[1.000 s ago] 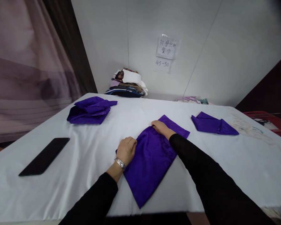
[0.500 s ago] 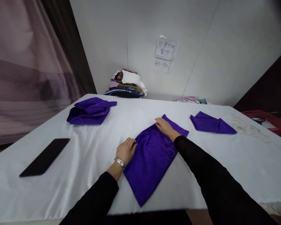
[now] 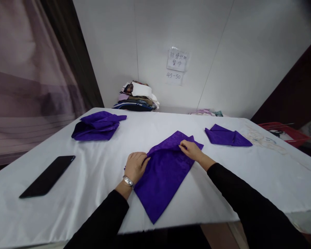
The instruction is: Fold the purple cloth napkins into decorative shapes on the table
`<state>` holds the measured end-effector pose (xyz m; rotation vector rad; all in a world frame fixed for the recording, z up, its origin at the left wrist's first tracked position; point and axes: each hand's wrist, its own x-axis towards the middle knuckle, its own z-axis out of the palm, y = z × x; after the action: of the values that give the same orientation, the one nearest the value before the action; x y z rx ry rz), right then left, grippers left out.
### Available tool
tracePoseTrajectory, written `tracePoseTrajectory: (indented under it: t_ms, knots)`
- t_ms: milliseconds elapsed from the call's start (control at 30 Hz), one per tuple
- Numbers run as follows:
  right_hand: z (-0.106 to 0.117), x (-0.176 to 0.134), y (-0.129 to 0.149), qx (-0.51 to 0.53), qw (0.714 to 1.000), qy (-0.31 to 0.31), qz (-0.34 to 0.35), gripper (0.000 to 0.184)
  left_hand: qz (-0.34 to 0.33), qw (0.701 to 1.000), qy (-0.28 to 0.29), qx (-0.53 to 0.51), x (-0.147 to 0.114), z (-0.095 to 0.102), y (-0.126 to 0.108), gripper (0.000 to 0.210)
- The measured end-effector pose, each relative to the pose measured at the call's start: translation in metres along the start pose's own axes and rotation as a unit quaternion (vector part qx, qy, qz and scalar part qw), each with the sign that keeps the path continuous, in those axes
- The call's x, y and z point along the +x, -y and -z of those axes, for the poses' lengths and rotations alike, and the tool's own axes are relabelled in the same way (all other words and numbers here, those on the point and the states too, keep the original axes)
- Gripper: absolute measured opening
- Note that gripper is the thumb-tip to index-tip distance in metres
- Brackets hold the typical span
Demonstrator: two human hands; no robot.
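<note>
Both hands are pinching the far-left edge of the flat purple damask napkin [image 3: 163, 173]. Left hand [image 3: 135, 167] is clamped on the edge near the left corner; right hand [image 3: 190, 149] is gripping it further along toward the far corner, fingers closed over a raised flap. The edge between them is lifting off the white tablecloth [image 3: 98, 166], so the cloth is arching there while the near point is lying flat close to the near table edge.

Step in hand, as I read it: a fold just starting, with that edge being picked up to carry across the napkin.

Next move calls for both hands travelling together, edge kept taut, landing aligned with the opposite edge, then a press along the crease. Uneven pull would skew the fold.

Around it: a finished folded purple napkin [image 3: 226, 136] is lying to the right, well apart; a loose pile of purple napkins [image 3: 97, 121] far left; a black phone [image 3: 47, 176] near left; a stack of mixed fabrics [image 3: 136, 97] against the far wall.
</note>
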<state>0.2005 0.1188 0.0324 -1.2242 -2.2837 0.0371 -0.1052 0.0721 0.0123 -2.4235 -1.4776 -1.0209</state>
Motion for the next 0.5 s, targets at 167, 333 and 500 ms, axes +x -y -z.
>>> tracePoseTrajectory:
  t_ms: [167, 333, 500]
  knots:
    - [0.024, -0.039, 0.003, -0.061, 0.995, 0.070, 0.033, 0.042, 0.010, 0.999, 0.018, -0.025, -0.008, 0.010, -0.008, 0.027]
    - [0.040, -0.061, -0.017, -0.166, 0.973, 0.146, -0.069, 0.029, -0.036, 0.989, 0.123, -0.077, -0.023, 0.026, -0.016, 0.025]
    - [0.042, -0.058, -0.047, -0.166, 0.956, 0.152, -0.188, 0.022, 0.024, 0.964, 0.265, 0.026, -0.005, 0.040, 0.002, 0.011]
